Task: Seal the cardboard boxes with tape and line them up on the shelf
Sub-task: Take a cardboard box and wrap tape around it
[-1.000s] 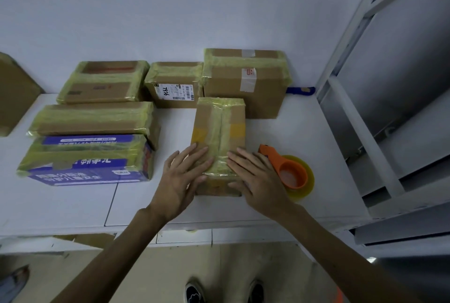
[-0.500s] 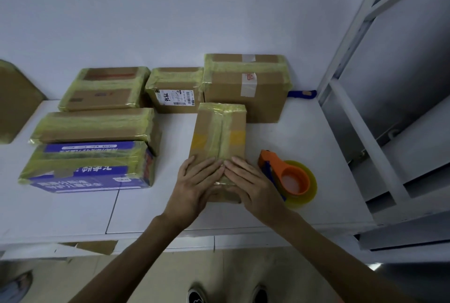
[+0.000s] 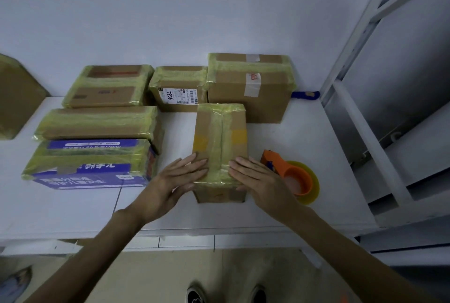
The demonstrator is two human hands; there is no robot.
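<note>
Fingers [image 3: 193,164] straight, the left hand [image 3: 175,181] and right hand [image 3: 261,179] press flat on the near top of the taped cardboard box [image 3: 220,137] on the white shelf [image 3: 311,132]; an orange tape dispenser [image 3: 295,177] sits just right of that box.

- Centre box [image 3: 233,117]: matt brown cardboard, with a band of glossy, yellowish see-through tape [image 3: 219,171] along its top, wrinkled in places.
- Blue box [image 3: 97,178]: smooth printed card under shiny tape bands.
- Labelled box [image 3: 179,105]: matt cardboard with a white paper label [image 3: 177,95].
- Big box [image 3: 253,105]: matt cardboard with a whitish tape strip down the front.
- Dispenser [image 3: 295,174]: smooth orange plastic. Its roll [image 3: 314,188] is glossy translucent yellow.
- Shelf [image 3: 304,137]: smooth white with a faint sheen.
- Frame [image 3: 353,59]: white-painted, looks like metal.
</note>
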